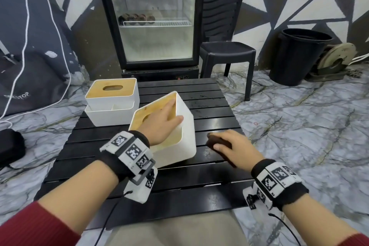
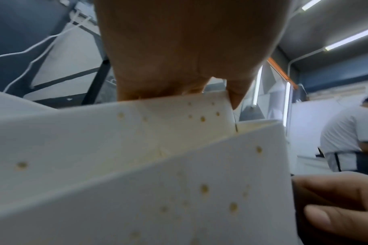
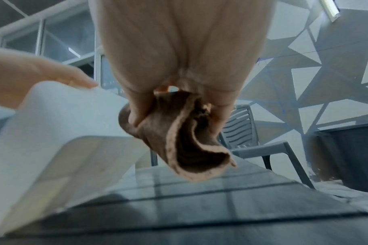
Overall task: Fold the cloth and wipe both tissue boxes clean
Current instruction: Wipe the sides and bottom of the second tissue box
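We see red ribbed sleeves [image 1: 30, 225] pushed up both forearms, and beige trousers [image 1: 175, 229] just below the near edge of the black slatted table [image 1: 179, 185]. Over that table, each wrist wears a black fabric band carrying white blocks printed with black square codes: the left wrist rig [image 1: 131, 156] has a grey bracket, and a thin black cable trails from each, as on the right wrist rig [image 1: 277, 183].

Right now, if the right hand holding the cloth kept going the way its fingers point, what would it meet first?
Probably the tilted tissue box: the right hand, gripping the brown cloth, points at its near white side; depth is uncertain.
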`<state>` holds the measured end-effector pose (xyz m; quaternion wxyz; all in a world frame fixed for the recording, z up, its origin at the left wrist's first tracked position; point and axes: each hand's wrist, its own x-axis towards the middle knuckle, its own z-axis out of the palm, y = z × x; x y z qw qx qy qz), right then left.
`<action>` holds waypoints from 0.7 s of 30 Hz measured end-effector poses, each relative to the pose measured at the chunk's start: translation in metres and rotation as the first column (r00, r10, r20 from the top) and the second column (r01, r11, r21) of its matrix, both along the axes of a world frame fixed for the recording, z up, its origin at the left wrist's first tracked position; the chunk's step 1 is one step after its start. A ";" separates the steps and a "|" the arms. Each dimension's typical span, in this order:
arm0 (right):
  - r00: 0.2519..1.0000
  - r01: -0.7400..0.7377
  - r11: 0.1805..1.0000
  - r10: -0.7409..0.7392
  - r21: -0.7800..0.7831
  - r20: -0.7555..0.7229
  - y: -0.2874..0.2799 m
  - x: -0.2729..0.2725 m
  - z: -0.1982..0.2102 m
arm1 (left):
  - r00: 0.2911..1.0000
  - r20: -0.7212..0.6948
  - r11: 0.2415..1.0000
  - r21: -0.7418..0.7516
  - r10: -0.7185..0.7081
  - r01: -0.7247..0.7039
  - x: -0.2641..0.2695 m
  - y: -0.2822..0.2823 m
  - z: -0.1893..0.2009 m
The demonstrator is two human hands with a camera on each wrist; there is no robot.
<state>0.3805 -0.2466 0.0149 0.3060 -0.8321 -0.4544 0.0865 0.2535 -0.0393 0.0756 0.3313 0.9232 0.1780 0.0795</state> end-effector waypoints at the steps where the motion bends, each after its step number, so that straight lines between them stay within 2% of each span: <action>1: 1.000 -0.011 0.994 0.012 0.107 -0.002 0.002 -0.003 0.008 | 0.997 0.076 0.992 -0.122 -0.010 0.019 -0.002 0.003 0.003; 3: 0.999 -0.054 0.966 0.053 0.252 0.011 0.006 -0.012 0.022 | 0.982 0.190 0.941 -0.334 0.001 0.063 -0.006 0.007 0.008; 6: 0.993 -0.116 0.939 0.106 0.323 0.047 0.015 -0.027 0.035 | 0.964 0.263 0.875 -0.475 0.040 0.094 -0.011 0.009 0.008; 10: 0.985 -0.170 0.938 0.159 0.301 0.060 0.024 -0.042 0.035 | 0.954 0.294 0.856 -0.508 0.063 0.100 -0.015 0.011 0.003; 17: 0.978 -0.186 0.919 0.138 0.347 0.160 0.034 -0.056 0.027 | 0.953 0.283 0.804 -0.589 0.111 0.081 -0.024 0.022 -0.005; 21: 0.981 -0.165 0.932 0.121 0.323 0.154 0.042 -0.051 0.031 | 0.959 0.274 0.792 -0.601 0.073 0.112 -0.028 0.027 -0.007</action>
